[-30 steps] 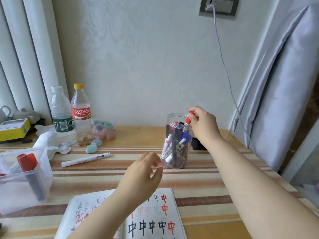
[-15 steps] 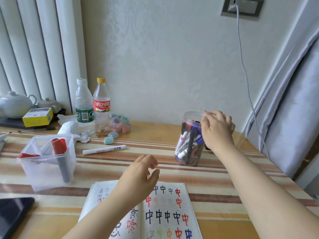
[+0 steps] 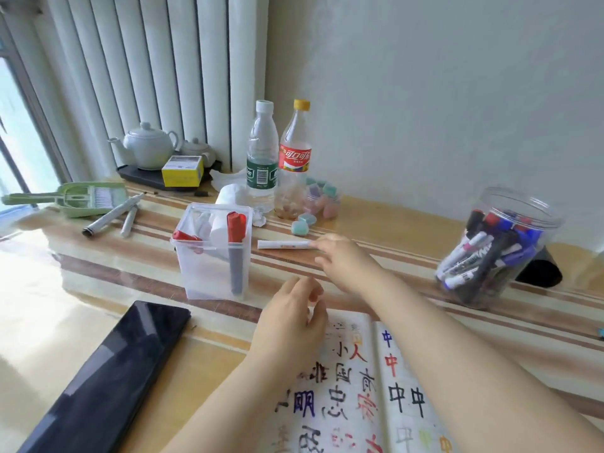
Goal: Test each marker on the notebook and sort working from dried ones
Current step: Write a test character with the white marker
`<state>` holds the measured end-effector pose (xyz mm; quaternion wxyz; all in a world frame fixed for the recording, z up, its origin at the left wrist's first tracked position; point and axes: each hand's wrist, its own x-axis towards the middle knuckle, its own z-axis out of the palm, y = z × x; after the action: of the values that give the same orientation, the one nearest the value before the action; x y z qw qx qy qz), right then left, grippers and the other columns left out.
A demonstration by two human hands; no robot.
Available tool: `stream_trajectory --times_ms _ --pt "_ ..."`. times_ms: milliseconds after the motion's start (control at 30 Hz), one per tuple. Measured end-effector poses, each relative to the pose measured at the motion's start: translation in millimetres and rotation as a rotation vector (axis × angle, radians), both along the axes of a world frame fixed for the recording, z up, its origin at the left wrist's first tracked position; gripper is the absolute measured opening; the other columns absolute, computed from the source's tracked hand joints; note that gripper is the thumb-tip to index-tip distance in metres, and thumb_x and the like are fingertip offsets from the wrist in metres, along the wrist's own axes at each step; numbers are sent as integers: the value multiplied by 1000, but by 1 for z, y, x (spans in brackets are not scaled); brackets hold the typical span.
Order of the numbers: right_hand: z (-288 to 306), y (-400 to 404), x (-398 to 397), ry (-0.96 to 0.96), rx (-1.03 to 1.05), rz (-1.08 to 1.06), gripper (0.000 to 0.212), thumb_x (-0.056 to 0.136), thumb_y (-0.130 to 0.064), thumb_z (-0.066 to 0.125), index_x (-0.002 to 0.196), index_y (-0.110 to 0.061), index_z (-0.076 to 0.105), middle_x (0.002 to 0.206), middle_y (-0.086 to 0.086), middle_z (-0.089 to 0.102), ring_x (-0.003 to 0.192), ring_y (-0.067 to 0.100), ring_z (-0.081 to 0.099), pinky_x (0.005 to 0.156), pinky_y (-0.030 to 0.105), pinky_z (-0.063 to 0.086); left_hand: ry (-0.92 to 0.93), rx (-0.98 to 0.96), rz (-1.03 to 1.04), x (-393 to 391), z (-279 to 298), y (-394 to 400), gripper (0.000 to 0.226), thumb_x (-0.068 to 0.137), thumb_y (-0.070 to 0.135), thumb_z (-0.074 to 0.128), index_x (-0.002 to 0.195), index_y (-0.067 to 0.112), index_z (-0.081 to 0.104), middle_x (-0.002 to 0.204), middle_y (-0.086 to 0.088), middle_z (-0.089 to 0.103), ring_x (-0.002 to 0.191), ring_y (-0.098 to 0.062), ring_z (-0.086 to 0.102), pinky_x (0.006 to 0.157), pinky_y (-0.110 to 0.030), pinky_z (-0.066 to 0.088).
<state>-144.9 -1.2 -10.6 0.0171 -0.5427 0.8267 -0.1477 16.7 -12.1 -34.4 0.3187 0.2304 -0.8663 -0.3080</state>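
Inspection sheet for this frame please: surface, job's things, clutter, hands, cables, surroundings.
Surface: striped table, glossy.
Job's things: white marker lying flat; clear bin holding red-capped markers; round jar full of markers; open notebook covered in test characters.
Clutter: two bottles, teapot, yellow box, dustpan set, dark tablet.
Hands: right hand touching the white marker's end; left hand empty, loosely curled.
Cables: nothing seen.
Surroundings: vertical blinds, pale wall.
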Motion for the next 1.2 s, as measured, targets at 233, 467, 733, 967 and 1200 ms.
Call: stream_trajectory --times_ms 233,467,733,967,1200 --pt "-17 -60 -6 269 79 1 34 99 -16 39 131 -15 53 133 7 50 124 27 39 101 36 34 84 -13 46 1 6 -7 13 88 17 51 100 17 55 94 8 55 81 -8 50 68 -22 43" --pt "-2 -30 2 292 -2 22 27 99 -24 41 121 -16 54 120 4 50 106 26 48 86 35 35 53 -139 85 3 4 -10 18 79 12 63 97 12 59 93 -1 59 83 -20 56 66 -27 46" --pt "35 140 37 277 15 63 24 87 -14 62 110 -22 57 107 -6 59 100 18 56 82 27 39 -102 -523 -81 -1 28 11 41 82 43 49 113 18 56 116 -3 54 102 -25 50 80 -40 47" --pt "42 229 78 164 76 -133 36 99 -40 39 133 -30 42 132 -15 49 115 11 49 80 23 38 -188 -438 -572 -4 41 65 33 94 41 38 92 14 57 83 8 49 79 -16 50 68 -22 32" --pt "36 272 94 -106 -29 -241 24 90 -43 56 114 -38 60 91 -16 63 71 -4 54 62 11 38 -347 -218 -537 27 41 86 6 93 25 51 94 23 45 71 13 52 65 -11 52 55 -16 36"
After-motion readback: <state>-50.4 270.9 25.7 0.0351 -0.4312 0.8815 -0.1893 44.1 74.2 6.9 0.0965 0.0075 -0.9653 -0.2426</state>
